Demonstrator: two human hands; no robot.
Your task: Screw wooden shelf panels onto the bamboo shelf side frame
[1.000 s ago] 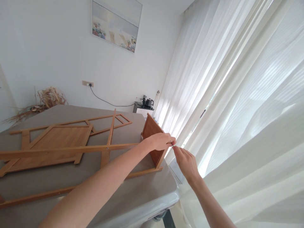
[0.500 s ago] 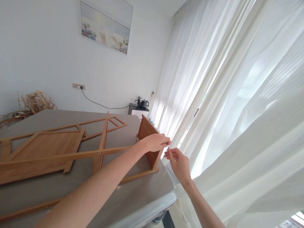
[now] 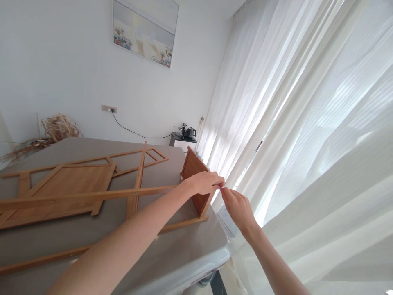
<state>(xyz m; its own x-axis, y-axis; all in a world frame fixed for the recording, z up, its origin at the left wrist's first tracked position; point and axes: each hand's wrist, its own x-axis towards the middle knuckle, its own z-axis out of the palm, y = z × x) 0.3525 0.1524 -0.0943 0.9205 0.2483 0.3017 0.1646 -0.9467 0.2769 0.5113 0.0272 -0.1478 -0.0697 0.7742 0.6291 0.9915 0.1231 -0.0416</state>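
Note:
My left hand (image 3: 204, 182) reaches across to the upper corner of an upright brown wooden panel (image 3: 195, 164), its fingers closed in a pinch. My right hand (image 3: 238, 208) meets it from the right, thumb and fingers pressed together. A tiny, thin metallic piece shows between the fingertips; its kind is too small to tell. Leading from behind my left wrist, a long wooden rail (image 3: 110, 196) runs left past a narrow upright wooden crosspiece (image 3: 139, 174). A lower rail (image 3: 184, 224) meets the panel's bottom edge.
These parts rest on a grey-covered table (image 3: 184, 254) with a rounded front edge. A flat wooden panel (image 3: 73, 184) and an open wooden frame (image 3: 159, 154) lie at the left and back. White curtains (image 3: 294, 164) hang close on the right. A black kettle (image 3: 190, 132) stands beyond the table.
My right hand has moved up to my left fingertips, closing the small gap between them. My left hand keeps its pinch by the panel corner. The view has shifted slightly.

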